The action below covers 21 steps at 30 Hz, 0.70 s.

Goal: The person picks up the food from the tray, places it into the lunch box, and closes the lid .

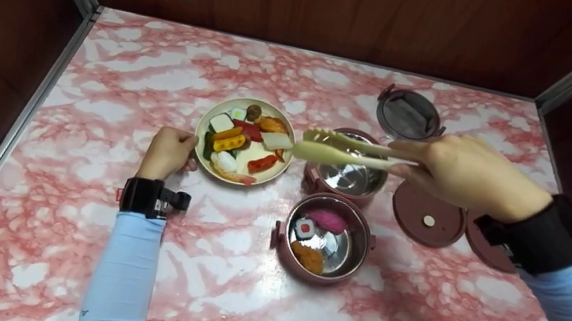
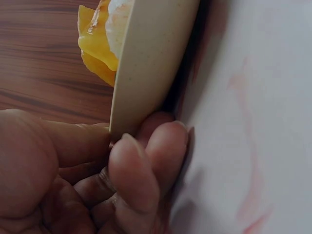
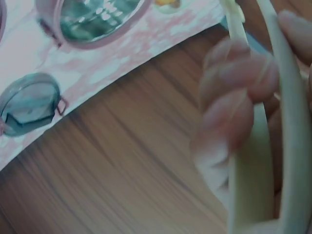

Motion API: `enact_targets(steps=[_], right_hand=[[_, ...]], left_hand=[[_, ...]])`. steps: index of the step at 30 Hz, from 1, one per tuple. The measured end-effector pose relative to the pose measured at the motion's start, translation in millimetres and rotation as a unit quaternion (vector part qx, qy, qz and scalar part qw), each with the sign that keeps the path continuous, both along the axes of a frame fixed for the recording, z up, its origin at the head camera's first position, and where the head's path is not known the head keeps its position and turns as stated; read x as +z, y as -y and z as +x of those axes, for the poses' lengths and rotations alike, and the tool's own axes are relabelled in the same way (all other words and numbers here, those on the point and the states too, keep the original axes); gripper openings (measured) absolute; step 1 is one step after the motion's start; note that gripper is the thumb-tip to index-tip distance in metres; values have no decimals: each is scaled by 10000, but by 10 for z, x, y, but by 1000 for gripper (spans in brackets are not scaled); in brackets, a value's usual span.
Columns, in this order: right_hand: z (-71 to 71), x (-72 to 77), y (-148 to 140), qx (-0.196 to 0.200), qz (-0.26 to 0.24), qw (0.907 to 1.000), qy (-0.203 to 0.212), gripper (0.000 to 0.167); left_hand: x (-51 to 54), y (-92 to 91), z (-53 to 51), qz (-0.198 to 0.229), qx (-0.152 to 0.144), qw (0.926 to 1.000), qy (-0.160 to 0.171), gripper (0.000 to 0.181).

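My left hand (image 1: 168, 151) holds the left rim of a cream plate (image 1: 259, 179), thumb at the edge and fingers below it, as the left wrist view shows. Toy foods crowd the plate, among them a red piece (image 1: 262, 164), a pale slab (image 1: 276, 141) and a yellow piece (image 1: 229, 142). In my right hand (image 1: 455, 170) is a pair of pale green tongs (image 1: 345, 158). Their arms stand apart with nothing seen between them. The tips hang just right of the plate, over a steel-lined pot (image 1: 347, 180) that they partly hide.
A nearer pot (image 1: 368, 245) contains a sushi roll (image 1: 304, 228), a pink piece (image 1: 327, 221) and a brown fried piece (image 1: 308, 257). A grey lid (image 1: 409, 114) lies at the back right. Two maroon lids (image 1: 427, 209) lie under my right forearm. Wooden walls (image 1: 314, 1) border the table.
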State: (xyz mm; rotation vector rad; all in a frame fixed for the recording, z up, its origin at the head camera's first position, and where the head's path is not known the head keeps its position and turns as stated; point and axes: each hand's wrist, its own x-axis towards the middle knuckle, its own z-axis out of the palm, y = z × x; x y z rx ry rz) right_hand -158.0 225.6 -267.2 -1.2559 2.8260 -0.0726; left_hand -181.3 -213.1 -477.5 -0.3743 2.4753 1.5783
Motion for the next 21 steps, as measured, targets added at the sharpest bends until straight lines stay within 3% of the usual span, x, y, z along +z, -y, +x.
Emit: enact_targets(steps=[3,7,13,21], right_hand=[[-125,-94,29,-360,59,9988,-333,33],[-300,-232,80,-564,43,9975,-433,32],[-463,-441,227,-430,90,9985,-341,27],[-443,-659,591,57,91,9995,298,27]], left_hand=[[-8,-1,1,26,6,10000,30,34],[-17,-6,-3,33,0,10000,57,34],[-9,-9,1,-28,-44,10000,11,34],[0,10,8,9,-32,10000,-5,33]])
